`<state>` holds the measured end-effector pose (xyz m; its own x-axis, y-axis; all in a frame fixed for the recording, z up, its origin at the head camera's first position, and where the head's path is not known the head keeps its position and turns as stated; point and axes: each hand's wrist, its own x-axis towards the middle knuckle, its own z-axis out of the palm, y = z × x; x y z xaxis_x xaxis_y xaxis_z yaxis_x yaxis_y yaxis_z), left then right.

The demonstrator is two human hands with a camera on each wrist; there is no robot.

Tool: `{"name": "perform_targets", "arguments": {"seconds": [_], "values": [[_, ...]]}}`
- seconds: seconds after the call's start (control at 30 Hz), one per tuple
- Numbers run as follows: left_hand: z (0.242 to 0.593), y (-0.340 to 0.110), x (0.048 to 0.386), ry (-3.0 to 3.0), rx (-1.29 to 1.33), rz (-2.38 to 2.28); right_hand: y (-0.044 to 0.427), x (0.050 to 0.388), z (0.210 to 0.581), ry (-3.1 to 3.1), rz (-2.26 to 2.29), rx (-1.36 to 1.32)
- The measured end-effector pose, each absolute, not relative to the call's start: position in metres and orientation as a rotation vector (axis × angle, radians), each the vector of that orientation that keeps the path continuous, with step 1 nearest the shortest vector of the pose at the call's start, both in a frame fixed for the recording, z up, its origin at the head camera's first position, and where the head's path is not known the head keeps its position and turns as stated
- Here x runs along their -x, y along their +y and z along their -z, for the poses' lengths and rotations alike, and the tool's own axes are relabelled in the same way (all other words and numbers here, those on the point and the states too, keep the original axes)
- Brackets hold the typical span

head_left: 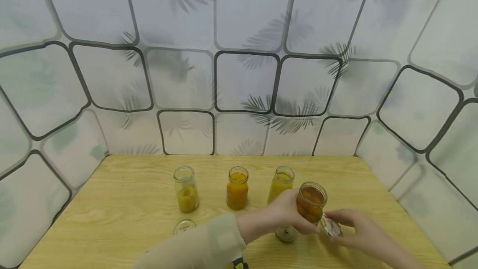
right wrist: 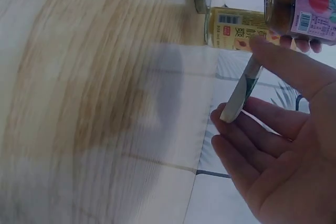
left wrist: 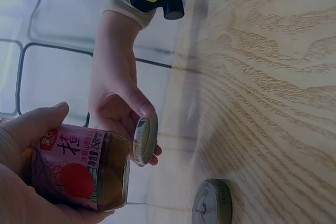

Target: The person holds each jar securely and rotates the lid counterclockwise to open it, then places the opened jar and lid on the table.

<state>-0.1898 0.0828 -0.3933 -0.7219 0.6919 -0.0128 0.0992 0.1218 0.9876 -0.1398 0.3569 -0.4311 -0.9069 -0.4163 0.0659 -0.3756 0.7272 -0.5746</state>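
My left hand [head_left: 285,213] grips an uncapped glass jar [head_left: 311,204] of dark amber fruit, held above the table; its pink label [left wrist: 73,166] with a red fruit shows in the left wrist view. Just to the right, my right hand [head_left: 358,233] pinches a jar lid [head_left: 331,226] by its edge between thumb and fingers. In the right wrist view that lid [right wrist: 242,93] is seen edge-on, tilted. The lid is apart from the jar's mouth. Below the held jar another lid [head_left: 286,234] lies on the table.
Three more uncapped jars stand in a row: one part-full of yellow fruit [head_left: 187,198], one of orange fruit [head_left: 237,192], and a yellow one [head_left: 280,184] partly behind my left hand. A lid [head_left: 184,225] lies front left on the wooden table [head_left: 123,202]. Patterned cloth [head_left: 246,82] surrounds the table.
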Motion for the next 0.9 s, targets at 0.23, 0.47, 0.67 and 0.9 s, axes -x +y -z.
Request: {"name": "perform_targets", "arguments": {"seconds": [0.23, 0.47, 0.67, 0.9], "values": [[0.396, 0.087, 0.191, 1.895, -0.756, -1.642, 0.353, 0.135, 0.436, 3.021, 0.586, 0.475], [0.4, 0.09, 0.195, 1.976, -0.712, -1.656, 0.343, 0.137, 0.437, 2.994, 0.453, 0.219], [0.408, 0.095, 0.199, 2.018, -0.646, -1.662, 0.339, 0.135, 0.439, 2.968, 0.386, 0.147], [0.417, 0.102, 0.202, 2.082, -0.597, -1.623, 0.338, 0.132, 0.444, 2.982, 0.333, 0.145]]}}
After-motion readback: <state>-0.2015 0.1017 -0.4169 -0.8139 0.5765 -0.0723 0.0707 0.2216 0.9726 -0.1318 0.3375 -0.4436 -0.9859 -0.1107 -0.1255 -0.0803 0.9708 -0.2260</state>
